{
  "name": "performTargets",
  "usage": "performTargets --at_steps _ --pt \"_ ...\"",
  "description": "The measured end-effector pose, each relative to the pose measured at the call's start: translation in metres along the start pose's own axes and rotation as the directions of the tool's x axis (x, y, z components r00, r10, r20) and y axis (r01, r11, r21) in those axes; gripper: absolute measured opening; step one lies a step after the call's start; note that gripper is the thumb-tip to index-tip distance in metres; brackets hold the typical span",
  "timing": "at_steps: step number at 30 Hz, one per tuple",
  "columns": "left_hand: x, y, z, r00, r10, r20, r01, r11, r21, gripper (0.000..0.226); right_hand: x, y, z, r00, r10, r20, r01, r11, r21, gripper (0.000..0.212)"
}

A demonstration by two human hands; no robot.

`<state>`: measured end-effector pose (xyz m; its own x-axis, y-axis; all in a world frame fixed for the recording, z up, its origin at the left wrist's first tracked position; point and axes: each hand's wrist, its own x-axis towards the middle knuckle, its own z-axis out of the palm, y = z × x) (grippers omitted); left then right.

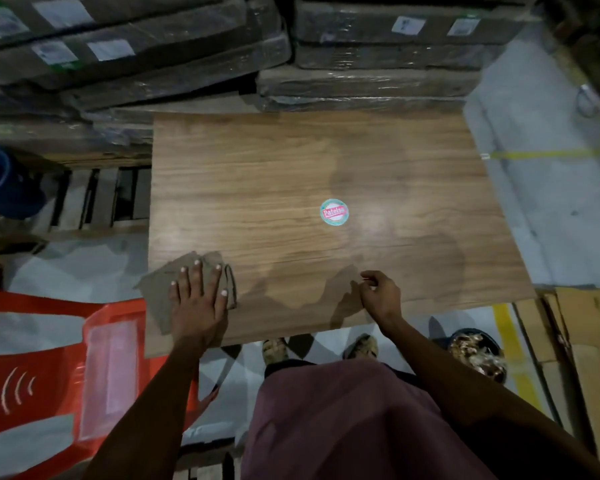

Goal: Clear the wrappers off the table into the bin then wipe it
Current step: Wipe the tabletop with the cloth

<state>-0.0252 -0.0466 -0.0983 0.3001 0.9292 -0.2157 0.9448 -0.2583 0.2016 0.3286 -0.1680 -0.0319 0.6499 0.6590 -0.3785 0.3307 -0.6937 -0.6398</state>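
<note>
The left hand (196, 299) presses flat, fingers straight, on a brown cloth (160, 289) at the table's (291, 161) near left corner. The right hand (381, 296), loosely curled and holding nothing, rests near the near edge.

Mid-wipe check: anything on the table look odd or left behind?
One thing: a round teal and red sticker sits on the table, right of centre. The left hand presses the cloth flat at the near left edge, away from it.

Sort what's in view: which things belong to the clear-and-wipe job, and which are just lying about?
Job: cloth under left hand; table; bin holding wrappers; right hand.
Lying about: round sticker, red chair, blue bucket, wrapped boxes.
</note>
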Motion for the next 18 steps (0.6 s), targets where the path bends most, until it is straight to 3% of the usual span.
performTargets --at_steps 9,15,18 --pt "0.019 0.154 0.032 0.981 0.194 0.023 -0.194 0.981 -0.024 0.061 0.017 0.042 -0.04 0.995 0.051 -0.085 -0.046 0.997 0.059 0.028" --pt "0.015 0.277 0.061 0.944 0.329 -0.008 -0.329 0.944 0.015 0.058 0.039 0.095 -0.111 0.981 0.074 -0.179 -0.057 0.994 0.098 0.032" --pt "0.017 0.355 0.075 0.914 0.404 0.044 -0.405 0.914 0.01 0.061 0.062 0.123 -0.149 0.975 0.049 -0.218 -0.029 0.995 0.097 0.031"
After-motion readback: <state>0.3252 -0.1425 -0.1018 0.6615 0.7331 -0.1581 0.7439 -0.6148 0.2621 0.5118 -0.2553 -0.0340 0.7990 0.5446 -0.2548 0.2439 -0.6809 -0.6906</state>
